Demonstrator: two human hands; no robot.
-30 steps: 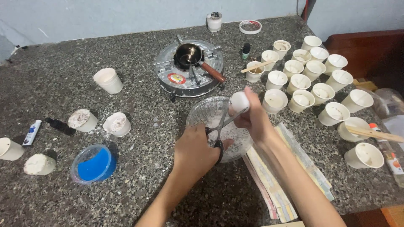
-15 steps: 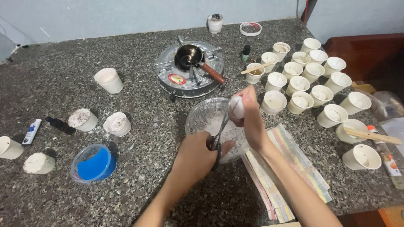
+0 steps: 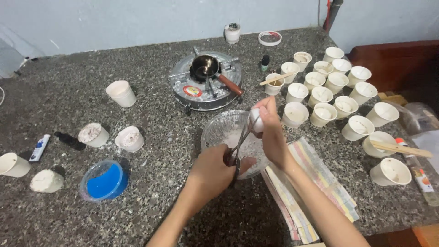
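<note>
Since a second ago the right hand (image 3: 270, 132) has lifted the small white lump (image 3: 255, 120) a little higher and toward the far rim of the glass bowl (image 3: 215, 132), and the left hand (image 3: 212, 176) has slid slightly toward the near edge of the desk (image 3: 151, 96). The lump is pinched in the right fingertips above the bowl, which sits near the middle of the desk. The left hand is closed around the handles of the scissors (image 3: 240, 146), whose long axis runs from that hand up and away to the right, tips at the lump. Just right of the bowl lies a stack of striped cloths (image 3: 315, 183), reaching the near edge. Beyond are the round metal stove (image 3: 201, 89) and crowded white cups (image 3: 320, 96) toward the right edge. Bare stone opens left of the bowl, before the blue tub (image 3: 104, 182).
</note>
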